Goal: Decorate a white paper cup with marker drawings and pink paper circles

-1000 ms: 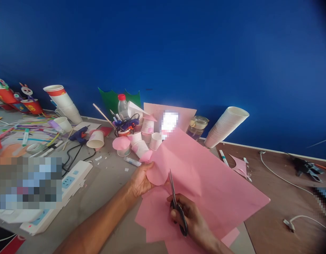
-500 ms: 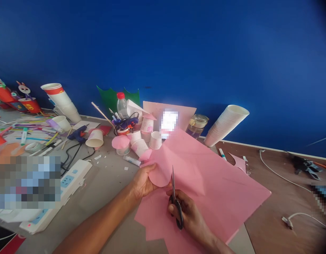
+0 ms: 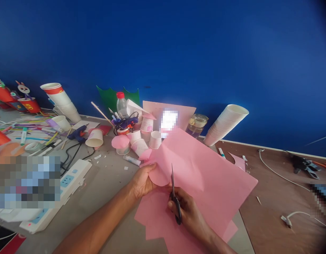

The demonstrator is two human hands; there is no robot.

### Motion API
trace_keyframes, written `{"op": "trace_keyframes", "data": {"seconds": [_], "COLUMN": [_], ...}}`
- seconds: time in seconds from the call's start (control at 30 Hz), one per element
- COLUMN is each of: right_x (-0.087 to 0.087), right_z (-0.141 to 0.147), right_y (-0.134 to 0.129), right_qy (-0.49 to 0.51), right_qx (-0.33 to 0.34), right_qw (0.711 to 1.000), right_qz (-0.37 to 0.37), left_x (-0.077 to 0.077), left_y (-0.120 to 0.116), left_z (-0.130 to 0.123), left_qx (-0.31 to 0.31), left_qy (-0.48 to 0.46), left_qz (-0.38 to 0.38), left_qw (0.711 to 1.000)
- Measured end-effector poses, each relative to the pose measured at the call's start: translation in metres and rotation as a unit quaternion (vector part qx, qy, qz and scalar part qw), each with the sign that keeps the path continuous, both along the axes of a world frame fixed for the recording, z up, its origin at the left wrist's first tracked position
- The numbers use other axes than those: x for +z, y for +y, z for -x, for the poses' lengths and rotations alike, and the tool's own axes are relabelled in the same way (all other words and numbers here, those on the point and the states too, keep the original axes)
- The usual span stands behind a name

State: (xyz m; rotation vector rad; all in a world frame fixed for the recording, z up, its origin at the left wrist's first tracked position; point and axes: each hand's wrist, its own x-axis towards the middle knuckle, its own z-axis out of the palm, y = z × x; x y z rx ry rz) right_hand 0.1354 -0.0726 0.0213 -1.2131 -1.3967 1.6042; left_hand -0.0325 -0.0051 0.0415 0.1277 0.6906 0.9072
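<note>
— Corner of the pink sheet (image 3: 200,176) has pulled in toward me since the earlier frame. What's each side doing from your end?
— Left grip (image 3: 143,181) clamped on the sheet's edge; right grip (image 3: 186,208) clamped on the scissors (image 3: 175,201), blades together, pointing up across the sheet.
— What's nearby?
— Paper cups (image 3: 155,140) just beyond the left grip, on the surface (image 3: 104,183).

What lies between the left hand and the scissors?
In the head view, pink paper fills that stretch between the left hand and the scissors.
</note>
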Motion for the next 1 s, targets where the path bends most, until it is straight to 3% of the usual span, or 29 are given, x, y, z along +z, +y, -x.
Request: {"op": "trace_keyframes", "data": {"seconds": [0.37,1.0], "right_x": [-0.0031,-0.0006], "right_z": [-0.0002,0.0015], "right_y": [0.0016,0.0053], "right_qy": [-0.003,0.014], "right_qx": [0.004,-0.006], "right_qw": [1.000,1.000], "right_qz": [-0.001,0.013], "left_x": [-0.0074,-0.0023], "left_y": [0.0015,0.0023], "left_z": [0.0009,-0.0003], "left_qx": [-0.003,-0.004], "left_qy": [0.016,0.043], "left_qz": [-0.018,-0.014], "left_qw": [1.000,0.999]}}
